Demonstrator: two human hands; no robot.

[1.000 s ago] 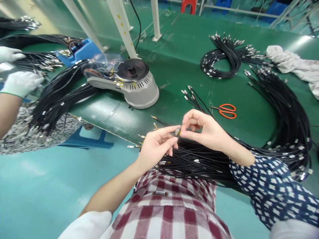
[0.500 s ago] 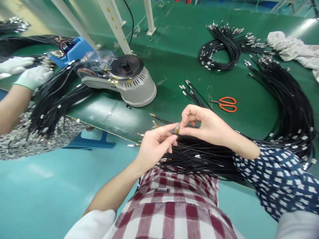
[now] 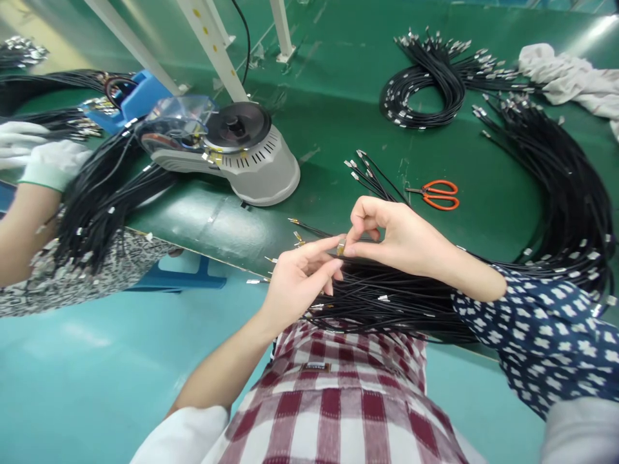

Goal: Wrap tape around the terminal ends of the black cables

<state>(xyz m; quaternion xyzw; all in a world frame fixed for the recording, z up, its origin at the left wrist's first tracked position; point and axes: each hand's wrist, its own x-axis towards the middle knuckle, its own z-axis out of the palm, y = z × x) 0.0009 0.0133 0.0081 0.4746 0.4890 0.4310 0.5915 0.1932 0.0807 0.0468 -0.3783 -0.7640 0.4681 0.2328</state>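
Observation:
My left hand (image 3: 302, 274) and my right hand (image 3: 387, 232) meet fingertip to fingertip over the table's front edge. Between them is a small cable connector (image 3: 341, 247), silvery with a yellowish part. Thumb and forefinger of the right hand pinch it, while the left thumb and forefinger close around its other side. Fingers hide most of it, and its wire cannot be followed. Under both hands lies a thick bundle of black cables (image 3: 396, 303), metal tips pointing left. Beyond the right hand, a few separate black cables (image 3: 370, 180) lie beside orange-handled scissors (image 3: 438, 194).
A grey round tape dispenser (image 3: 264, 167) stands left of centre, near white metal posts (image 3: 213, 45). More cables (image 3: 570, 174) curve at right, with a coiled bundle (image 3: 420, 96) and white cloth (image 3: 556, 77) behind. At left, a co-worker's gloved hands (image 3: 55, 161) are beside cables.
The view has shifted slightly. My two hands keep nearly the same pose around the connector. The co-worker's gloved hands have moved a little left and down in the picture.

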